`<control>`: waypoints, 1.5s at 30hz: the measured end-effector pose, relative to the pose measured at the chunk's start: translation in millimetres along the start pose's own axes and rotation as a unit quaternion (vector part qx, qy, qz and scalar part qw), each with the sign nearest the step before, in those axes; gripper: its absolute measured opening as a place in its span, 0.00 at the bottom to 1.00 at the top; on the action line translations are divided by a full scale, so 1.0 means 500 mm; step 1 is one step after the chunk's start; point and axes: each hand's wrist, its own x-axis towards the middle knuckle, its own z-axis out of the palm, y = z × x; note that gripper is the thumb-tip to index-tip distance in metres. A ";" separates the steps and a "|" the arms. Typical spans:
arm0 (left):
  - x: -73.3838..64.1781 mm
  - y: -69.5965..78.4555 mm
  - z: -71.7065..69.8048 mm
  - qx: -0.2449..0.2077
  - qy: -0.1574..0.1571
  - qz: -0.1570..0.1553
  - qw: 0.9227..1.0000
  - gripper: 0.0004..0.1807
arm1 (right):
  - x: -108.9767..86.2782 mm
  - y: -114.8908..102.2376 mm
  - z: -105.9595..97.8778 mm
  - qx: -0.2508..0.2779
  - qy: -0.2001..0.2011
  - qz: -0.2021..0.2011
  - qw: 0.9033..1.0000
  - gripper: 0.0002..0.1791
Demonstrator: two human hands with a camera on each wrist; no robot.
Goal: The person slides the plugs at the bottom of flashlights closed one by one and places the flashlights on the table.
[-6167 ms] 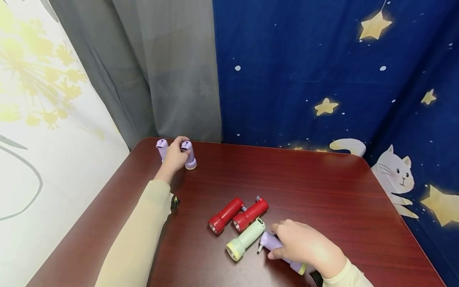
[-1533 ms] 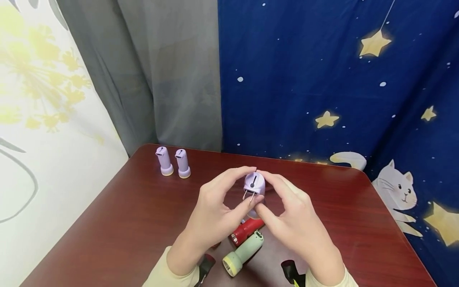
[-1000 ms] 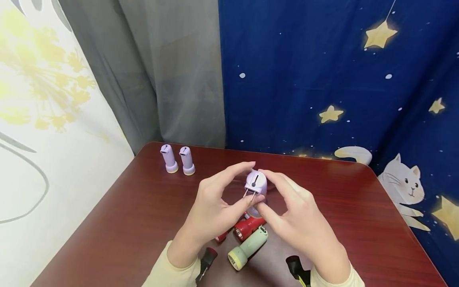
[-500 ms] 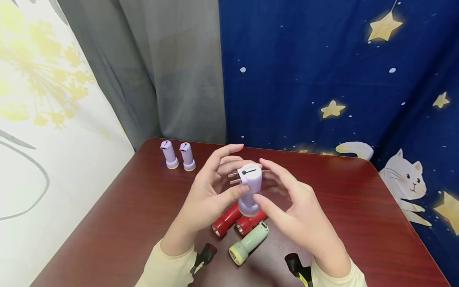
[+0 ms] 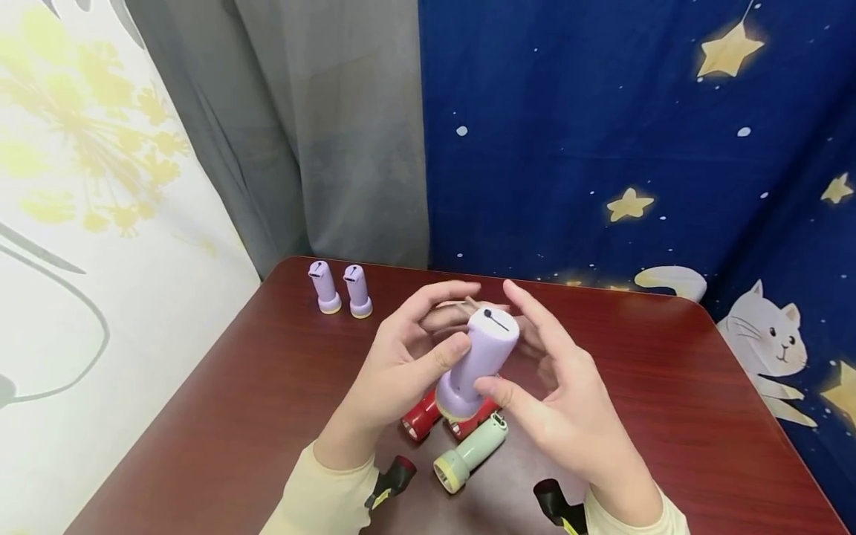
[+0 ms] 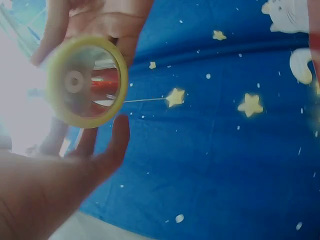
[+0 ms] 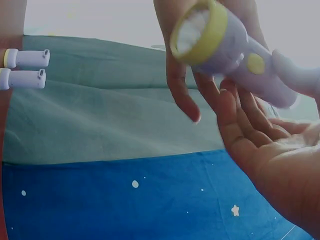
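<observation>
Between both hands, above the table, a purple flashlight (image 5: 487, 360) is held tilted, its wide yellow-rimmed head low and its slotted end up. My left hand (image 5: 401, 364) grips it from the left, thumb on the body and fingers behind. From the other side my right hand (image 5: 565, 394) holds it, thumb tip near the lower body, fingers curving round behind. Folding metal prongs (image 5: 472, 302) stick out from the far side of its top. In the left wrist view, the clear lens (image 6: 82, 82) faces the camera. A round yellow button (image 7: 256, 64) shows in the right wrist view.
Two purple flashlights (image 5: 325, 288) stand upright at the table's back left. Below the hands lie a green flashlight (image 5: 476, 449) and two red flashlights (image 5: 420, 420), partly covered. A blue star-print curtain (image 5: 535, 186) and a grey curtain (image 5: 361, 148) hang behind the table (image 5: 221, 416).
The purple flashlight, earlier lying under my right hand, is up in both hands. My left hand has left the standing pair. Its prongs have turned from facing me, past the left, to the far side.
</observation>
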 end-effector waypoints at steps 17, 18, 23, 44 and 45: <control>-0.007 0.018 0.034 0.225 0.070 0.067 0.969 0.27 | 0.008 0.024 0.020 -0.163 0.081 -0.042 0.982 0.27; -0.007 0.017 0.032 0.228 0.073 0.072 0.968 0.27 | 0.007 0.024 0.020 -0.144 0.069 -0.037 0.987 0.29; -0.006 0.011 0.016 0.248 0.070 0.088 0.962 0.24 | 0.006 0.018 0.012 0.028 0.008 0.004 1.000 0.34; 0.010 0.018 0.019 0.287 -0.017 0.098 0.953 0.15 | 0.019 -0.005 0.003 0.136 0.050 0.138 0.980 0.06; 0.010 0.017 0.019 0.284 -0.022 0.100 0.953 0.16 | 0.019 -0.006 0.004 0.134 0.053 0.145 0.979 0.06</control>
